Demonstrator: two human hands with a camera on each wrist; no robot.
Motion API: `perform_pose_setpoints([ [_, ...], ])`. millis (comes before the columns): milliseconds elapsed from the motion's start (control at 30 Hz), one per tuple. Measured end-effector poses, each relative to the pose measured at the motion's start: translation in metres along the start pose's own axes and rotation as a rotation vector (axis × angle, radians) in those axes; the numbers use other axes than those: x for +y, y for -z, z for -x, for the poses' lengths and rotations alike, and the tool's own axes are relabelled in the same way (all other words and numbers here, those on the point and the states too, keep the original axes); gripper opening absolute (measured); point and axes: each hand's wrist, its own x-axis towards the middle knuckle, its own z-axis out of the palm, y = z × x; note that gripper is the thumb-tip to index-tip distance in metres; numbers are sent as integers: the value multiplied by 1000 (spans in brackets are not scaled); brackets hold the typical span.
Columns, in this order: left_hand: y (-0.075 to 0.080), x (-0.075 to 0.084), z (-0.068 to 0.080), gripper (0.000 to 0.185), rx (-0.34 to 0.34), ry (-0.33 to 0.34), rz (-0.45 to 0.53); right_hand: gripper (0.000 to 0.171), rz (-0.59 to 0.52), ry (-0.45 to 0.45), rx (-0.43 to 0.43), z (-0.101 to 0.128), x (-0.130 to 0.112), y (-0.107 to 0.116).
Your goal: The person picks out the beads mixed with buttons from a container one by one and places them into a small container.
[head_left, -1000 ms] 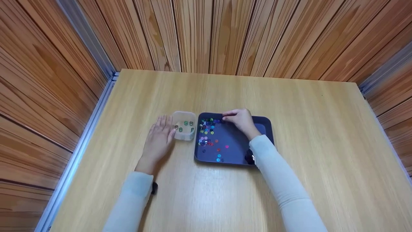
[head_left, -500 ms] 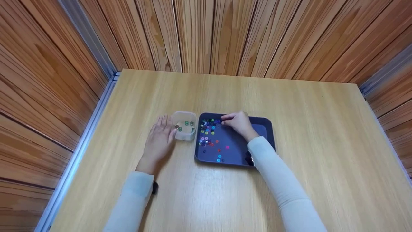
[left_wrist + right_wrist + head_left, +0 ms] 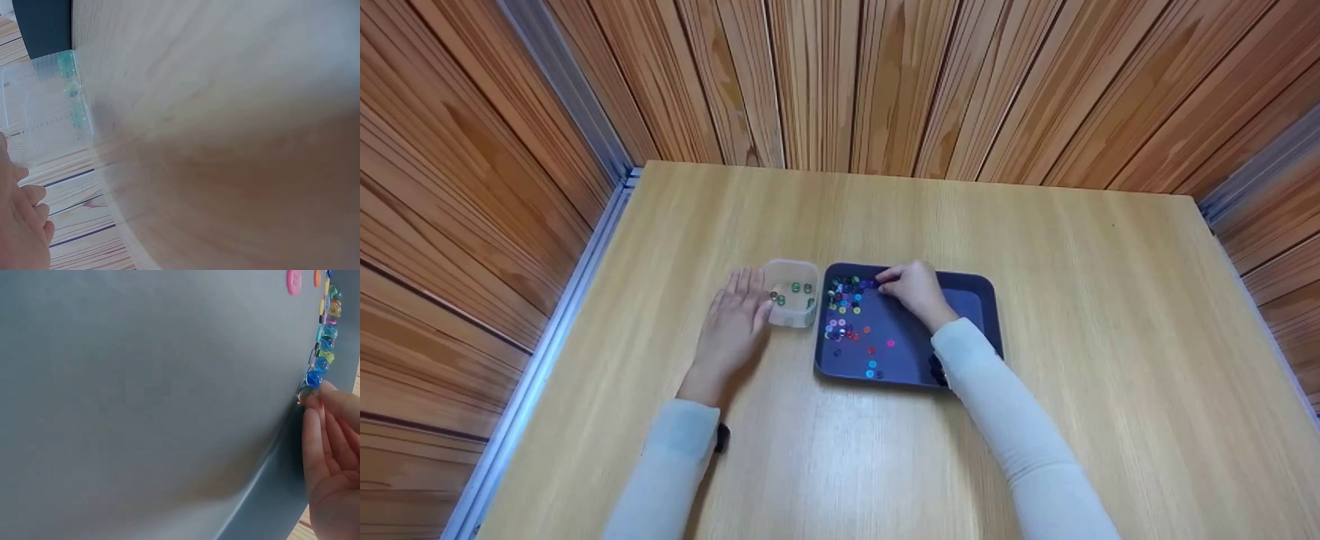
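Observation:
A dark blue tray (image 3: 988, 298) lies mid-table with several coloured beads (image 3: 844, 304) scattered over its left half. My right hand (image 3: 913, 288) reaches into the tray, its curled fingertips (image 3: 322, 395) meeting on a small bead (image 3: 313, 379) at the end of the bead row (image 3: 327, 332) along the tray wall. Left of the tray stands a small clear container (image 3: 790, 303) with a few green beads (image 3: 71, 87) inside. My left hand (image 3: 731, 322) lies flat on the table, fingers straight, against the container's left side (image 3: 39, 121).
The wooden table (image 3: 1080, 315) is walled by wood panels at the back and both sides, with metal rails along the left and right edges. A pink bead (image 3: 293, 281) lies apart on the tray floor.
My right hand has slid a little left and nearer along the tray's far edge toward the bead cluster. The left hand and container have not moved.

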Motion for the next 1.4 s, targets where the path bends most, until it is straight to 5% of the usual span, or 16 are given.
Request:
perform_pose_setpoints([
  [733,0,2,0,64,28,-12,7,15,72,35,15,0,4,2],
  [833,0,2,1,64,29,-8,4,18,-88,-8,1,2,4,4],
  [1100,1,0,1,64,25,-7,4,32,-734,-135,-136,4,-6,6],
  [1400,0,0,1,63,14,-10,24,17,-1011,-175,-232,4,-17,1],
])
